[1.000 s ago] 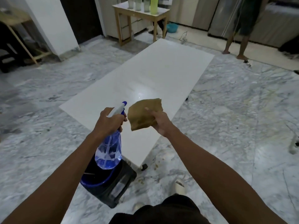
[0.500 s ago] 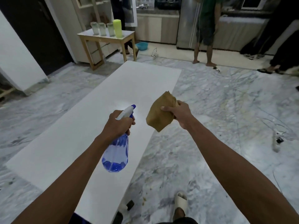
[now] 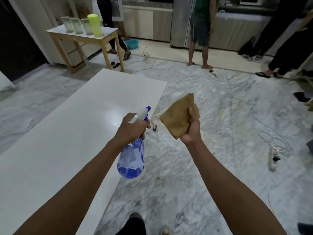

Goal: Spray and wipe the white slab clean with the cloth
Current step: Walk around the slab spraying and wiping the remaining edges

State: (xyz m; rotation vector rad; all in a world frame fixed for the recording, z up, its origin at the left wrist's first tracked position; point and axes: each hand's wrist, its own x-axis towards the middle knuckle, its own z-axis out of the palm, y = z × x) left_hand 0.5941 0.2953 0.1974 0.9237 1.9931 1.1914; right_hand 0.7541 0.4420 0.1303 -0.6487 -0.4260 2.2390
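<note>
— Where is the white slab point(image 3: 72, 133) from where you stand?

— It runs away from you on the left, long and glossy, set on the marble floor point(image 3: 211, 116), with a bright glare spot on it just left of your left hand point(image 3: 131, 128). Its right edge passes under your left forearm, and a small caster foot point(image 3: 154, 127) shows at that edge.

— And the spray bottle point(image 3: 132, 156)?

— Your left hand is wrapped tight around its neck, a finger over the trigger. The white and blue nozzle points forward, along the slab's right edge. The clear blue body hangs below your fist, over that same edge, with a little blue liquid pooled in the bottom.

— The cloth point(image 3: 179, 116)?

— Your right hand point(image 3: 191, 128) is clamped on it, thumb pressed across the front and the other fingers behind. It is a folded tan cloth, one corner pointing up. It is held in the air right of the slab, over bare floor and not touching the surface.

— What lies beyond the slab?

— Past its far end stands a wooden table point(image 3: 84, 38) carrying three pale jars and a yellow-green container point(image 3: 94, 25). Right of the slab, across the floor, a white power strip point(image 3: 272, 158) lies with tangled cables. Beyond the slab's far end, by the cabinets, people stand; only legs and feet are clear.
</note>
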